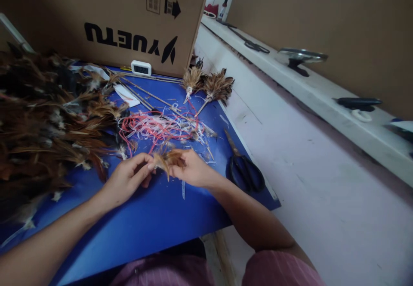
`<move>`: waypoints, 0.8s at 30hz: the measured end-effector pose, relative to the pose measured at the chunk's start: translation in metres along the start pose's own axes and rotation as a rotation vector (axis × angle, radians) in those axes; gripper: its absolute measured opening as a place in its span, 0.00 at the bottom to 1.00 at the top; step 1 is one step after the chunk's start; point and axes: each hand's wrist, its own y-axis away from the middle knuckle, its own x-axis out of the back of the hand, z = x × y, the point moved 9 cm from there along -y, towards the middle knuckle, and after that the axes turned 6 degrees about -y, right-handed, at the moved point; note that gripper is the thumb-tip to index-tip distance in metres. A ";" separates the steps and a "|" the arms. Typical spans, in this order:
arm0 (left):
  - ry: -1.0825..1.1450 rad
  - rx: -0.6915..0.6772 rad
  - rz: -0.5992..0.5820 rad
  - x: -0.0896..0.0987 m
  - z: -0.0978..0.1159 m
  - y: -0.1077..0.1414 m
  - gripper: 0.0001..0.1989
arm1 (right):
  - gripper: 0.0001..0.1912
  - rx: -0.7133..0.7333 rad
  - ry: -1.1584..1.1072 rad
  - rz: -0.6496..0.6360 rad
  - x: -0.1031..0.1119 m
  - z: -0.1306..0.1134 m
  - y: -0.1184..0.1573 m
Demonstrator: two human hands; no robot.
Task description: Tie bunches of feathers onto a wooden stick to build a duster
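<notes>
Between my two hands is a small bunch of brown feathers (163, 162), held just above the blue table (135, 225). My left hand (130, 176) pinches its left end between thumb and fingers. On the other side, my right hand (192, 169) is closed round the feathers. Right behind the hands lies a tangle of pink and white plastic string (151, 126). A pair of scissors (243, 165) with black handles rests to the right of my right hand. A big heap of loose brown and black feathers (58, 131) covers the left of the table.
Two feather dusters (217, 85) lie at the back right, near thin sticks (148, 92). A small white digital display (141, 68) stands before a large cardboard box (109, 1). Along the right runs a wall with a ledge (271, 57) holding another pair of scissors (256, 46).
</notes>
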 end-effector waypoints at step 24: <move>0.155 -0.025 0.001 -0.004 0.010 0.002 0.13 | 0.07 0.000 0.032 -0.096 -0.010 -0.007 0.005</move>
